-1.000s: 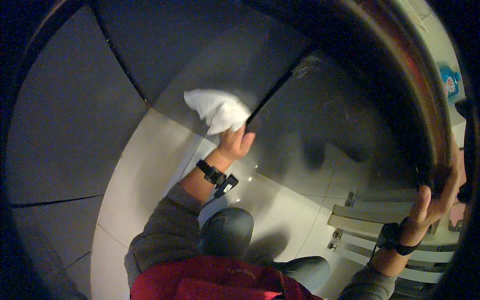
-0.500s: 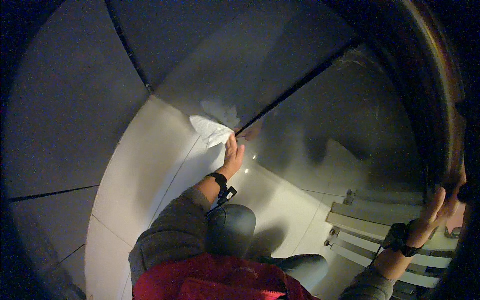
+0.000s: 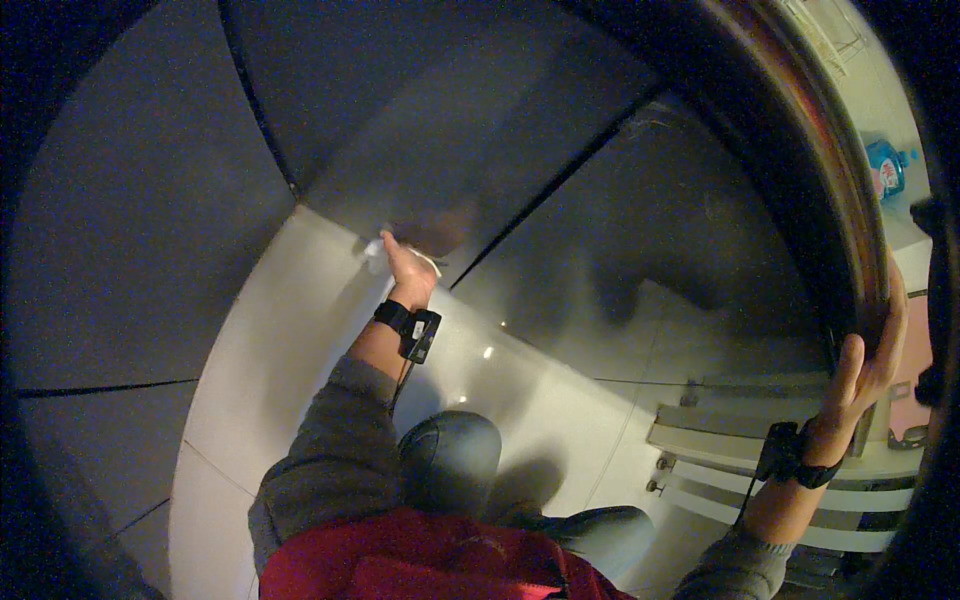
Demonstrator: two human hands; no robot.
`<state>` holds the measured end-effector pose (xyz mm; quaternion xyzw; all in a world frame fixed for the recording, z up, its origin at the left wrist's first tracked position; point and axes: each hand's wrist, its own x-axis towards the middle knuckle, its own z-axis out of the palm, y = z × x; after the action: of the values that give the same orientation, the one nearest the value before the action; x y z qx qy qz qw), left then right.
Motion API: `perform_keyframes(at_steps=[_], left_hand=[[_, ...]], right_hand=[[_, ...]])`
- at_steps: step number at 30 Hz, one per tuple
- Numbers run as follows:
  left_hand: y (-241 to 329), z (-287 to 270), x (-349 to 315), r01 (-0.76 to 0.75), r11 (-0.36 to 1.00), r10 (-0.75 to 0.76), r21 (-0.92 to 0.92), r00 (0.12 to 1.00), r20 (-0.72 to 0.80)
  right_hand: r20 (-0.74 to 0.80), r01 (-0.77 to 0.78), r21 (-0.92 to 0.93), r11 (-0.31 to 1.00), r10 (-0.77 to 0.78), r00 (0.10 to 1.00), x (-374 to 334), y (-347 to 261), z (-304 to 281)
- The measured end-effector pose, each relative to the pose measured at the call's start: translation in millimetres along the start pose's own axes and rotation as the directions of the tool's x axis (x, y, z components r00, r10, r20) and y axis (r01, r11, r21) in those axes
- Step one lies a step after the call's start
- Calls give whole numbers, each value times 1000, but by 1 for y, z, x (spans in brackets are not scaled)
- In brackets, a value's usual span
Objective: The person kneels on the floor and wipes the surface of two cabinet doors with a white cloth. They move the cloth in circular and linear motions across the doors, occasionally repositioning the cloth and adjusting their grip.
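Observation:
My left hand (image 3: 410,268) is pressed low against a dark glossy panel (image 3: 560,240), close to where it meets the pale floor. Under the palm is a crumpled white cloth or tissue (image 3: 376,252), mostly covered, with bits showing on either side. A blurred reflection of the hand shows in the panel. At the right, my right hand (image 3: 872,360) grips the edge of a dark, rounded, shiny rim (image 3: 835,140), its thumb on the near side and fingers along the outer side.
Pale tiled floor (image 3: 270,330) runs along the panel's foot. Black seams divide the dark surfaces. White slatted shelving (image 3: 740,500) stands at lower right. Beyond the rim, a blue bottle (image 3: 886,170) rests on a light surface. My knees (image 3: 455,460) are bent below.
My left hand has slid left and slightly up along the panel's foot, and the cloth is now mostly under the palm. The view has shifted, revealing the blue bottle; my right hand stays at the rim.

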<state>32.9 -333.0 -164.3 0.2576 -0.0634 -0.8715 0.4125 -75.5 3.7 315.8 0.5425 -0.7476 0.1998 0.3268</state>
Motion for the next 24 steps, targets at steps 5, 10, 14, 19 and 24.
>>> perform_keyframes(at_steps=[5,10,14,19,24], left_hand=[[-28,47,-35,-652,609,577,451,755,312],[-58,-16,-44,-837,-483,108,255,232,967],[-21,6,-46,-871,-328,87,366,358,930],[57,170,-72,-932,-335,298,136,32,954],[55,199,-86,-759,-646,105,80,16,994]], right_hand=[[-35,24,9,1000,-23,999,-9,-2,21],[-1,74,-93,993,-74,997,-8,-9,22],[-7,95,-200,975,-99,995,-7,-19,20],[1,28,-179,983,-28,1000,-6,-25,21],[4,41,-168,985,-41,999,-5,-23,20]])
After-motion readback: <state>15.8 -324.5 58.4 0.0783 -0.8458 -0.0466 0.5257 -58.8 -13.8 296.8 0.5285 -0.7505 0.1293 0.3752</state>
